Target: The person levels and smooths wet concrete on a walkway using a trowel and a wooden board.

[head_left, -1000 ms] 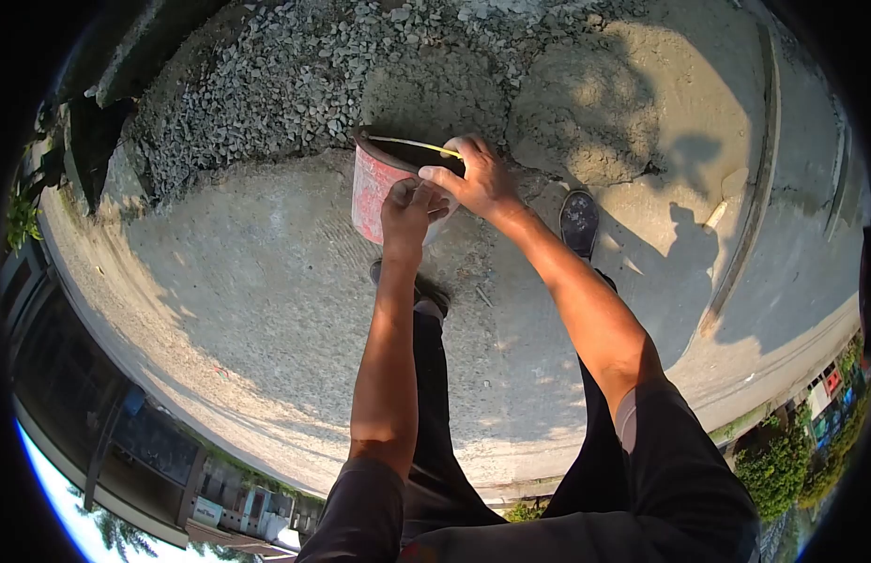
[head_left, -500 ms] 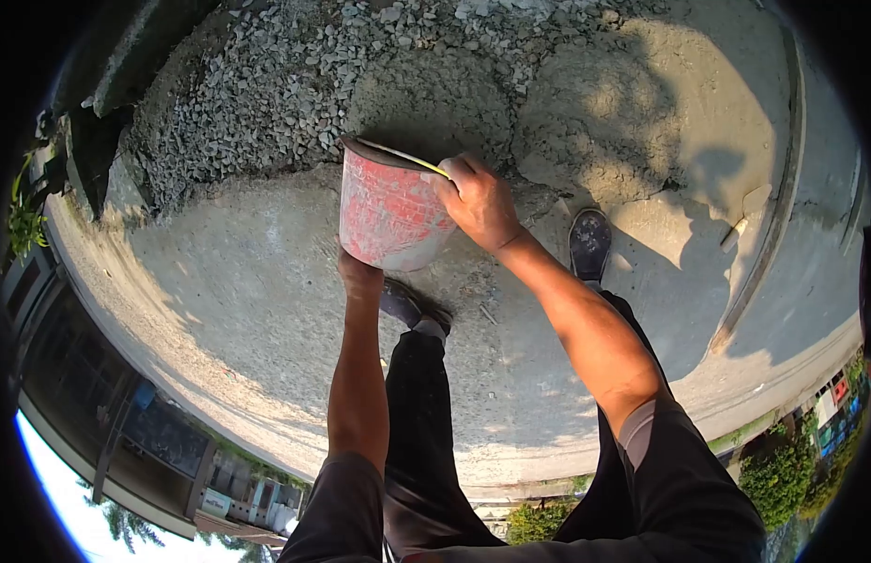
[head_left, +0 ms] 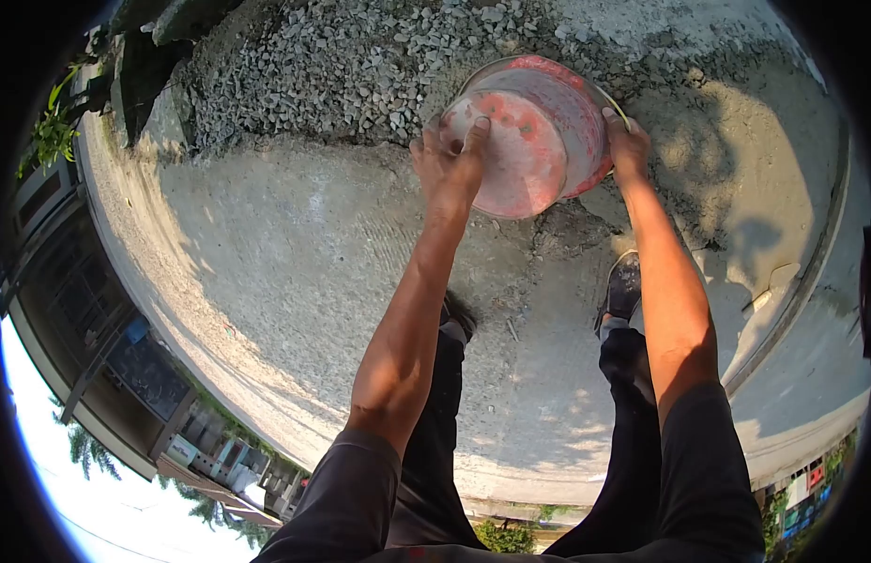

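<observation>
The bucket (head_left: 578,117), worn red with a grey coating, is found tipped over in front of the wearer, its base (head_left: 515,174) turned up towards the head camera and its mouth facing away. It lies between the loose gravel (head_left: 313,84) on the left and the rough grey patch (head_left: 684,155) on the right, beyond the two shoes. The left hand (head_left: 451,174) is clamped on the base: the thumb lies across the flat bottom, and the fingers bend at its near-left edge. The right hand (head_left: 629,148) is closed at the rim on the opposite side, beside the thin yellowish handle (head_left: 614,103); whether it grips the handle as well as the rim cannot be made out with confidence. The hands are well apart, with the bucket between them. The step in hand is judged to be a two-handed hold of the bucket in an overturned position. Any move from this stance is judged to call for a firm hold at the rim, with the left hand steadying the base and governing the tilt. The mouth is hidden, so neither contents nor contact with the ground can be certified.
</observation>
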`<state>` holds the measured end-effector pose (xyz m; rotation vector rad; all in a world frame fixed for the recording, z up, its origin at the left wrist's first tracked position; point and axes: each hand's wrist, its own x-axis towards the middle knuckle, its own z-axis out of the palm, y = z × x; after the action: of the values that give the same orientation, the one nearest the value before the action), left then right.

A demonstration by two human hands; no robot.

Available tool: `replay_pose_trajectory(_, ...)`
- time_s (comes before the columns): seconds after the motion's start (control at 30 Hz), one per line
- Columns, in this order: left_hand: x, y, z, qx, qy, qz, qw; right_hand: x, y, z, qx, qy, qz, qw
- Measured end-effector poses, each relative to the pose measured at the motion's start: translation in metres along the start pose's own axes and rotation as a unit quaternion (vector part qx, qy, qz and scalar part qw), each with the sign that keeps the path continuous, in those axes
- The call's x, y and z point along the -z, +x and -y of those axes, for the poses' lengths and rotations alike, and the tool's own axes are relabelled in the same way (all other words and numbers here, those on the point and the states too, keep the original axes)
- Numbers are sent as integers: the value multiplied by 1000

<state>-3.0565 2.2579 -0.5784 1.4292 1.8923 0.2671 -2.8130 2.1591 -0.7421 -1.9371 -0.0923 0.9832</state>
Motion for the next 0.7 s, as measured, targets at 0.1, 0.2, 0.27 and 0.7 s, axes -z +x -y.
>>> replay_pose_trajectory(0.1, 33, 12, -32, -147, -8, -20, 989, -10, -23, 11, -72, 143, 21, 987)
replay_pose_trajectory(0.2, 102, 28, -90, -332, -17, -56, 942, -51, -54, 51, -86, 276, 52, 956)
replay_pose_trajectory(0.27, 175, 42, -136, -421, -56, -67, 903, -107, -73, 111, -56, 383, 107, 916)
replay_pose_trajectory(0.7, 140, 305, 143, -279, 212, -128, 928, -296, -73, 66, -80, 41, -12, 996)
